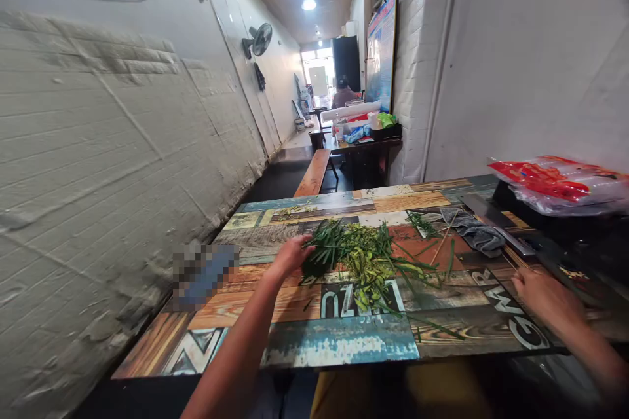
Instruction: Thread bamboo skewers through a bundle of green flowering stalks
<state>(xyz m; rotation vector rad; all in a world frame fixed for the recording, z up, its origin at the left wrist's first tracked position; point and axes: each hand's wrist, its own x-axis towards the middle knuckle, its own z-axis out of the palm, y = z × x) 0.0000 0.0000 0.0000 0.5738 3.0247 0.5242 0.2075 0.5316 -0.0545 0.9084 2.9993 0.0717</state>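
A loose pile of long green stalks [329, 242], which look like chives, lies mid-table with yellowish-green trimmings [366, 265] over its near side. At the pile's left end is my left hand [293, 255], its fingers closed on some stalks; the fingertips are partly hidden. Over on the right, my right hand [548, 298] is closed around the near ends of thin wooden skewers [515, 258]. Just beyond them are a knife [486, 211] with a broad blade and a crumpled grey cloth [474, 233]. A single thin stick [445, 237] lies left of the cloth.
The patterned table [339, 340] has scattered green bits. A red and clear plastic package [555, 183] rests at the right edge. A blurred-out bluish object [206, 278] lies on the left. Beyond are a wooden bench [314, 172], a cluttered second table [363, 144] and a seated person [344, 95].
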